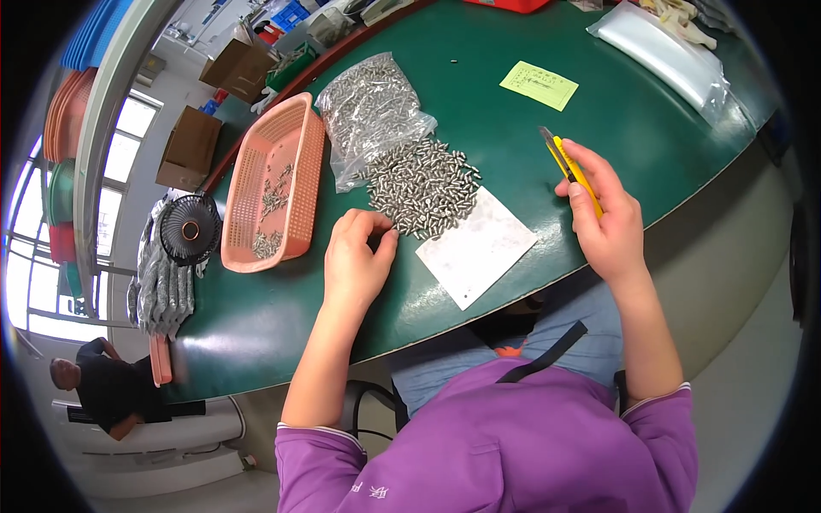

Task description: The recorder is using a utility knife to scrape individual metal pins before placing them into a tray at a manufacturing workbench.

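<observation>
Head view: hands well apart over the green tabletop (256, 321). Left hand (352, 261) at the left edge of the pile of small metal parts (423, 190), fingers curled, thumb close to index finger; cannot tell if a part is pinched between them. Right hand (609, 218) clamped around a yellow utility knife (579, 178), right of the pile, above the tabletop; blade out, tip pointing far and left.

Pile sits mid-tabletop, its near right side overlapping a white sheet (483, 256) that lies close to the near edge. Clear bag of metal parts (368, 107) just beyond the pile, touching its far left side. Pink basket (305, 205) left of the bag, a few small parts inside. Yellow-green slip (539, 85) far right of the pile; clear plastic packaging (658, 47) at the far right. Black fan (174, 244) left of the basket, filled bags (162, 299) beside it. Another person (111, 385) at far left.
</observation>
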